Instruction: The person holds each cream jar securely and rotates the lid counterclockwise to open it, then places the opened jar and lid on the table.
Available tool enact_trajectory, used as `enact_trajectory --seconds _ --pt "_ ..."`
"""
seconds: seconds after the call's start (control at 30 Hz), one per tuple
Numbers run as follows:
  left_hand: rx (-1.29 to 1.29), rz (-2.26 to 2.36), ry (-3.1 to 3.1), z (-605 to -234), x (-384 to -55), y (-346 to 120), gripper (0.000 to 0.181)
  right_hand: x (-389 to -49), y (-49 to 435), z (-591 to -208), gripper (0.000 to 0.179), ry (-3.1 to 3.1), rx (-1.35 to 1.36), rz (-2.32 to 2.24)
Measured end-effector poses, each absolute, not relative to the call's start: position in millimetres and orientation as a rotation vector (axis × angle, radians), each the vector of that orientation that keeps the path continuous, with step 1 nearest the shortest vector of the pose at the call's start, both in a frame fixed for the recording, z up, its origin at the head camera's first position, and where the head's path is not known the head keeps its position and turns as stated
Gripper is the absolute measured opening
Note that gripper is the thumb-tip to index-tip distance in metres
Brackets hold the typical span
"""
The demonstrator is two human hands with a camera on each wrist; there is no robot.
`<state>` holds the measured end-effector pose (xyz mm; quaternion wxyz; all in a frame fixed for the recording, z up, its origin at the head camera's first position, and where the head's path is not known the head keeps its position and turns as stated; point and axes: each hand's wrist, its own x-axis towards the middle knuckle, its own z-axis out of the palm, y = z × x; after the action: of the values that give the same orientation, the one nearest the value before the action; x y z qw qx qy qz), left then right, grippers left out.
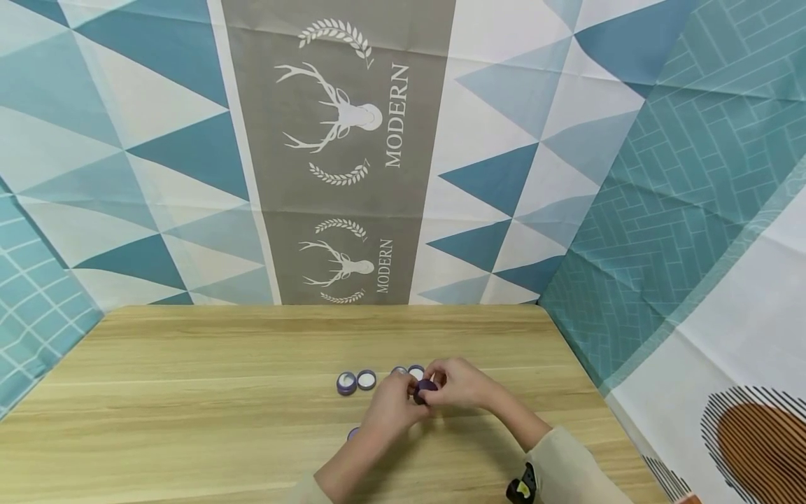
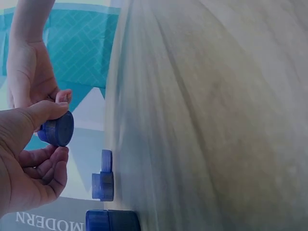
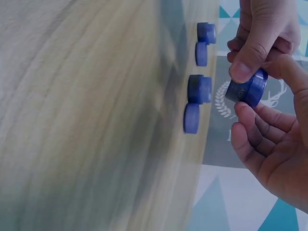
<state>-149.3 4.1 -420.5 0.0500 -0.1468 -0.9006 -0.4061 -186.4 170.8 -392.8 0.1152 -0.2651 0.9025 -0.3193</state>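
Between both hands is a small round dark purple-blue jar (image 1: 425,392), raised off the table and tilted, with pale lettering on its side in the right wrist view. My left hand (image 1: 393,404) pinches it between thumb and fingers from the left. From the right, my right hand (image 1: 462,383) grips the same jar with thumb and fingertips. Just beyond the hands stand an uncapped jar (image 1: 399,371) and a lid (image 1: 416,372) with a white inside, both partly hidden. Farther left, another uncapped jar (image 1: 346,383) sits beside its white-lined lid (image 1: 366,380).
Another purple jar (image 1: 353,433) shows only its edge behind the left forearm. The wood-grain table (image 1: 189,420) ends at a patterned cloth wall (image 1: 352,259) at the back. Teal cloth (image 1: 680,175) hangs along the right side.
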Motion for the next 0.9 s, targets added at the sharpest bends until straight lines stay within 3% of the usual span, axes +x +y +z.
enact_trajectory --seconds 0.37,0.63,0.9 --pt "-0.434 -1.333 -2.715 -417.9 -152.1 -3.7 0.024 -185.5 168.1 -384.1 0.039 2.704 -0.791 -0.928" --pt "-0.394 -1.312 -2.738 -418.3 -150.7 -4.3 0.029 -186.3 166.8 -379.5 0.021 2.727 -0.819 -0.94" --pt "-0.393 -1.309 -2.721 -417.4 -151.4 -5.0 0.028 -184.3 167.3 -376.4 0.031 2.686 -0.863 -0.918"
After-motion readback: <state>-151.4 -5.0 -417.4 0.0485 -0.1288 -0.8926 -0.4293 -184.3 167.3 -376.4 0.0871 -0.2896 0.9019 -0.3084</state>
